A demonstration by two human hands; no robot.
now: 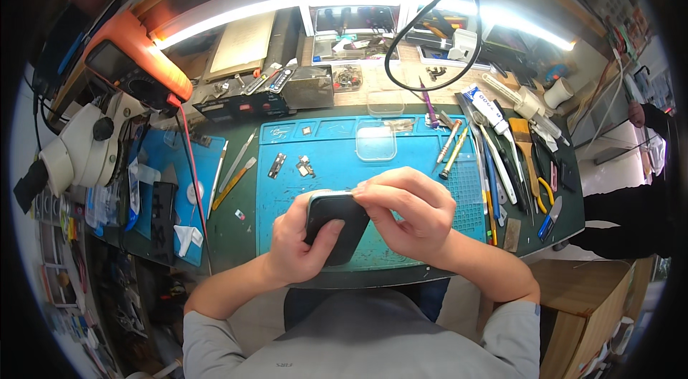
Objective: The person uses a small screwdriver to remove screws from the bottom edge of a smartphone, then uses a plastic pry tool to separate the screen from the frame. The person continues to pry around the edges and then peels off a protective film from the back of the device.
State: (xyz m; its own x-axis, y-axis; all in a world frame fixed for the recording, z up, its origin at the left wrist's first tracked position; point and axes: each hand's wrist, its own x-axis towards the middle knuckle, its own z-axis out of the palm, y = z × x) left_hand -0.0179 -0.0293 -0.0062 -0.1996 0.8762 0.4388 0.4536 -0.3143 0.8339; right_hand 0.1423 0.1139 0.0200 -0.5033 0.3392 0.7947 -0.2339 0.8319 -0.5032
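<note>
My left hand (297, 239) grips a dark smartphone (344, 236), tilted, with the thumb across its face. At the phone's top right corner, my right hand (408, 210) has its fingers pinched; whatever is between the fingertips is too small to make out. Beneath both hands lies a blue silicone mat (287, 135). On it, beyond the phone, are small metal parts (304, 168) and a clear plastic box (376, 142). Screwdrivers (453, 153) lie toward the mat's right side.
An orange multimeter (125, 64) and white microscope (86, 150) stand left. Brushes, tweezers and knives (523, 164) crowd the right. Parts trays (347, 49) line the back, under a hanging black cable (390, 49). Another person in dark clothing (623, 214) is at the far right.
</note>
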